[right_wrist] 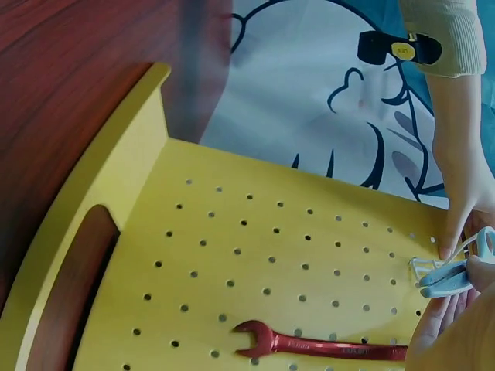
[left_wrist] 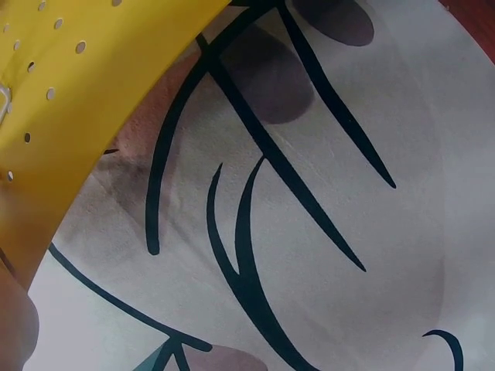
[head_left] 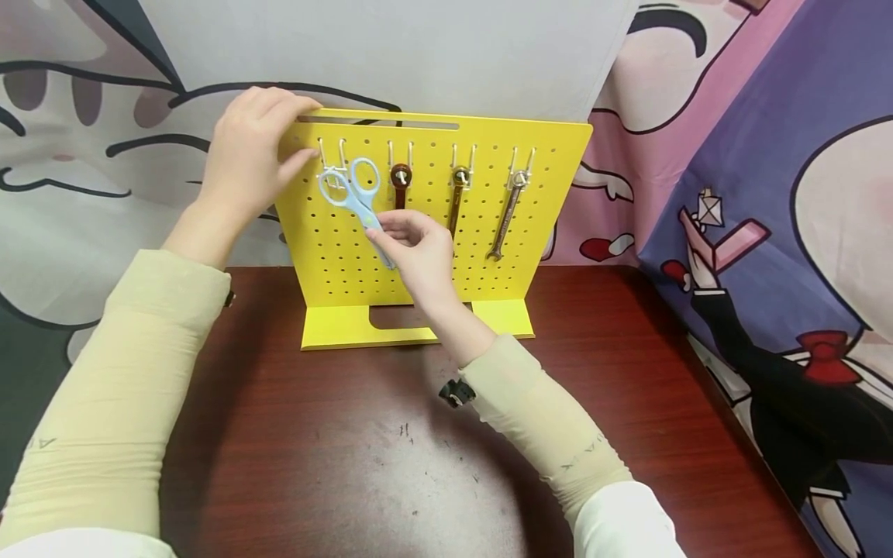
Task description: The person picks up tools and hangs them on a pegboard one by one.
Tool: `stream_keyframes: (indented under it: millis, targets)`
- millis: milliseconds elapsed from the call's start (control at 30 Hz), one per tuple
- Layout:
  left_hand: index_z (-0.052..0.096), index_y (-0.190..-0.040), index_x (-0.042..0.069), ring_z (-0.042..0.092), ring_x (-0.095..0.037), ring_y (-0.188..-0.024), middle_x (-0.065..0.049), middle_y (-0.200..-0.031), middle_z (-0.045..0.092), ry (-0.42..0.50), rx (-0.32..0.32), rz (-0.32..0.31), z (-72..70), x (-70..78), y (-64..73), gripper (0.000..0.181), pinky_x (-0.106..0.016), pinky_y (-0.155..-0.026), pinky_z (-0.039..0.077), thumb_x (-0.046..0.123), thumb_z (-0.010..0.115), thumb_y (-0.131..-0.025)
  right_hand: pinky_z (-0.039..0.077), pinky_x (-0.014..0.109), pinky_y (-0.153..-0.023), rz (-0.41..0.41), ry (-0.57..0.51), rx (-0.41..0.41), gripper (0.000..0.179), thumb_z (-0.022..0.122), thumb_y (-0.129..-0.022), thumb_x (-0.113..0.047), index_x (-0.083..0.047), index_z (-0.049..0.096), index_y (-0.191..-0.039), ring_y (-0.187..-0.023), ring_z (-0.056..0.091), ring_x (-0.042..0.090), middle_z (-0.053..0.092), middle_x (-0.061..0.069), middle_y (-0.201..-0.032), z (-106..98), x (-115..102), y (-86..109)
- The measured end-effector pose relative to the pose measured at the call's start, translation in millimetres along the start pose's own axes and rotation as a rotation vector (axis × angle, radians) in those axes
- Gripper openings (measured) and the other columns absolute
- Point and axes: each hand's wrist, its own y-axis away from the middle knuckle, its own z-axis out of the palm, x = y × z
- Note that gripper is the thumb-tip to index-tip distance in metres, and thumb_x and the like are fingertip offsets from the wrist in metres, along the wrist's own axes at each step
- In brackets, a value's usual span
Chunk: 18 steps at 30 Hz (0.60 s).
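Note:
Light blue scissors [head_left: 360,204] are pinched around the blades by my right hand [head_left: 427,252], with the handle loops pointing up. One loop overlaps the leftmost white hook [head_left: 342,149] of a yellow pegboard [head_left: 516,128]; whether the hook passes through it I cannot tell. At the board's upper left corner, my left hand [head_left: 251,143] grips the edge, thumb in front and fingers over the top. The right wrist view shows the scissors [right_wrist: 447,278] close to the left thumb. In the left wrist view only a bit of the left hand [left_wrist: 17,321] shows beside the board.
To the right of the scissors, a red wrench [head_left: 401,194], a darker wrench [head_left: 456,203] and a silver wrench [head_left: 507,217] hang on hooks. The board's base [head_left: 335,329] stands on a dark red wooden table [head_left: 335,434]. Cartoon-printed cloth [head_left: 739,194] surrounds the table.

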Motion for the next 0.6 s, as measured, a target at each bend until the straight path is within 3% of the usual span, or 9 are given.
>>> stream_keyframes:
  millis: [333,600]
  targets:
    - [0.065,-0.140,0.005,0.057,-0.040,-0.131,-0.018,-0.140,0.068,-0.017,-0.007,-0.016,-0.8,1.2,1.2,0.046,-0.047,-0.125,0.040,0.008,0.078,-0.096,0.058,0.016,-0.072,0.100,-0.029,0.026,0.022,0.082,-0.091,-0.004,0.003,0.078,-0.112,-0.079,0.066,0.004,0.079,0.018,-0.104,15,0,-10.3]
    - [0.065,-0.140,0.006,0.057,-0.040,-0.131,-0.018,-0.140,0.068,-0.015,-0.005,-0.005,-0.1,1.6,0.1,0.046,-0.047,-0.126,0.040,0.008,0.078,-0.096,0.058,0.016,-0.070,0.151,-0.013,0.091,0.020,0.084,-0.090,-0.003,0.003,0.079,-0.108,-0.076,0.064,0.003,0.079,0.020,-0.101,20,11,-17.3]
